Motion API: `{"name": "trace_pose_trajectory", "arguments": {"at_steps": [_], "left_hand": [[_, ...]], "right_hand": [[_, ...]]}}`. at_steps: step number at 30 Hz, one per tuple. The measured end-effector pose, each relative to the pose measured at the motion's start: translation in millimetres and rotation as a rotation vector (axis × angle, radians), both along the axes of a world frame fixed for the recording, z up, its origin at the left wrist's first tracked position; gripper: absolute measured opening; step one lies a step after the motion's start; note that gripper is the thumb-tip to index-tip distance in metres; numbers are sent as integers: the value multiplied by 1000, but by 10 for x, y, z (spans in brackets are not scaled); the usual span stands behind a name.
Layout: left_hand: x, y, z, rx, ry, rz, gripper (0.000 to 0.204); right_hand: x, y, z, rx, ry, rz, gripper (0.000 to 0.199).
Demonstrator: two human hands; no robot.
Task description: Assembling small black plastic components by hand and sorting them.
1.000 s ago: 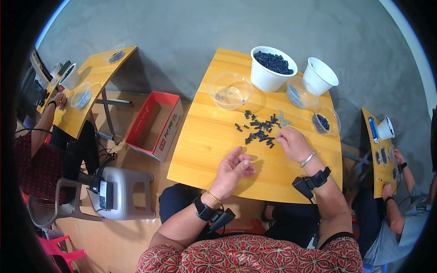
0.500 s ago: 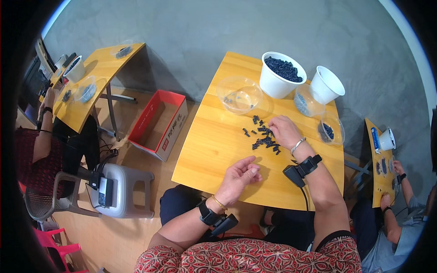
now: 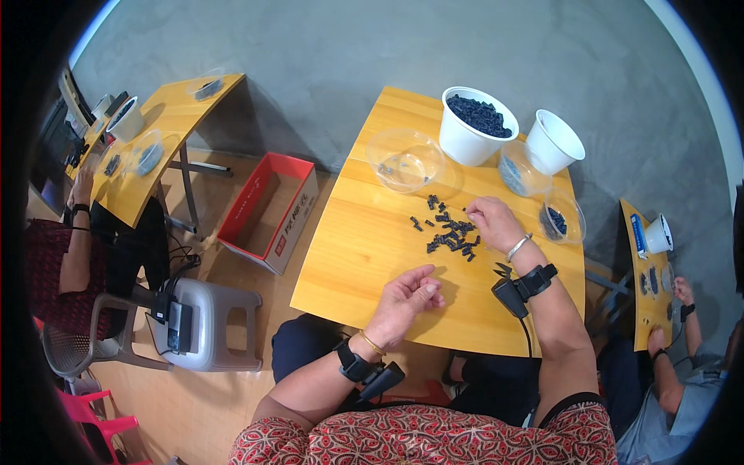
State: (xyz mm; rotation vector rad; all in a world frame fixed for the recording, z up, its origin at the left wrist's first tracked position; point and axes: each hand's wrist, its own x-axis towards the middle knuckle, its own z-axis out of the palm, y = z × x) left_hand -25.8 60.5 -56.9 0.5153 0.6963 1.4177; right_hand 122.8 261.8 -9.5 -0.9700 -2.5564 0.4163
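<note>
Left hand [image 3: 404, 304]: over the near part of the desk [image 3: 349, 267], fingers loosely curled, thumb apart from them. Right hand [image 3: 496, 223]: farther forward, fingertips drawn together; cannot tell whether a part is between them. Pile of small dark parts [image 3: 452, 236]: on the desk, just left of the right hand. Clear bowl of dark parts [image 3: 575, 209]: right of that hand. Beyond it: clear bowl of grey parts [image 3: 535, 184]; ahead-left, another clear bowl [image 3: 426, 172]. Farthest: white tub heaped with dark parts [image 3: 465, 145], second white tub [image 3: 547, 151] to its right.
</note>
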Motion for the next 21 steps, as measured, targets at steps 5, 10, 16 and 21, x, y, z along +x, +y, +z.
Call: {"name": "trace_pose_trajectory", "arguments": {"at_steps": [5, 10, 16, 21], "left_hand": [[4, 3, 25, 0, -2, 5, 40], [7, 4, 22, 4, -9, 3, 39], [-2, 4, 14, 9, 1, -3, 38], [-4, -3, 29, 3, 10, -3, 37]], "right_hand": [[-44, -52, 24, -10, -28, 41, 3], [-39, -48, -46, 45, -134, 56, 2], [-59, -75, -97, 114, -110, 50, 2], [-158, -61, -25, 115, -36, -18, 5]]}}
